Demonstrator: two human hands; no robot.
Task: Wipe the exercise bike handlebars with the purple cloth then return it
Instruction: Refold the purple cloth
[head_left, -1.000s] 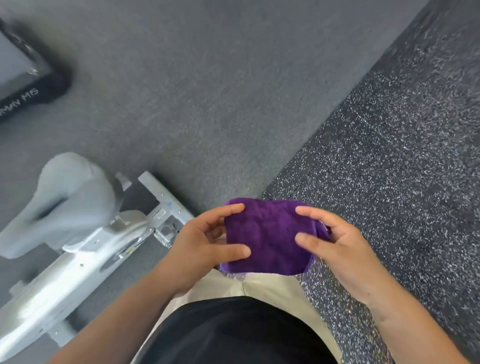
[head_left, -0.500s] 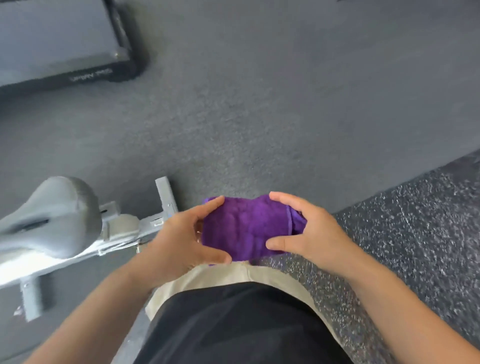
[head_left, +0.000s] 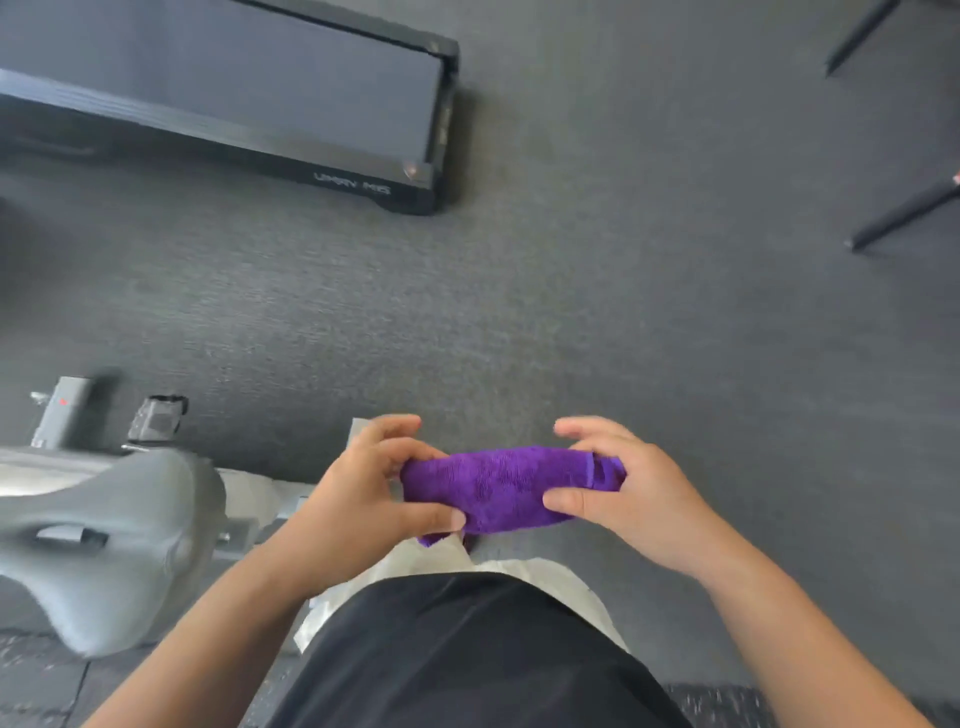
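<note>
Purple cloth (head_left: 498, 488) bunched, clamped between left hand (head_left: 358, 501) and right hand (head_left: 631, 493), beside saddle (head_left: 111, 525) | handlebars unseen | risk: loose corner (hanging underneath) slipping free mid-fold.

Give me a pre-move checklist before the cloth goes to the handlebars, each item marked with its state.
1. Purple cloth in hand: ok, held between left hand and right hand.
2. Cloth folded compact: ok, though one corner hangs below.
3. Handlebars in view: not ok, only the bike seat and frame show.
4. Cloth damp or dry: cannot tell.
5. Floor ahead free of obstacles: ok; treadmill lies farther off.
</note>
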